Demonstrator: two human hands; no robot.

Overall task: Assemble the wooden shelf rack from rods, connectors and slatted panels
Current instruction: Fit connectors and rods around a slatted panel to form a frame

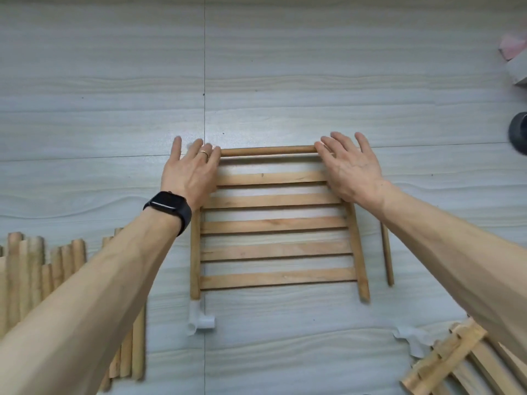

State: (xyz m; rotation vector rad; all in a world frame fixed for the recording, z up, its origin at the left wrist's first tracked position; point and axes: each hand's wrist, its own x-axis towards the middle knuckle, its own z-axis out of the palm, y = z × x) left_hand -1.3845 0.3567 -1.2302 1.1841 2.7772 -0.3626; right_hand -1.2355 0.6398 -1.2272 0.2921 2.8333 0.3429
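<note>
- The slatted panel lies flat on the floor; I place everything else from it.
- The left hand rests on the panel's far-left corner and the right hand on its far-right corner. Each grip is wide open, with fingers straight and spread and the palm pressing down, closed round nothing.
- Between the hands a cross rod runs along the panel's far edge. A left side rod and a right side rod line its two sides.
- The palms cover both far joints, so I cannot tell whether connectors sit there.
- A white connector lies just off the panel's near-left corner, by the left side rod's end and seemingly not pushed on. The near-right corner shows a bare rod end.
- A loose rod lies just right of the panel, probably meant for the open near edge.
- A heap of rods waits left of the panel, and a second panel lies to its near right.
- My judgement is that this is an early stage, with one shelf framed on three sides. Closing the near edge, fitting the uprights and adding the other shelves remain.
</note>
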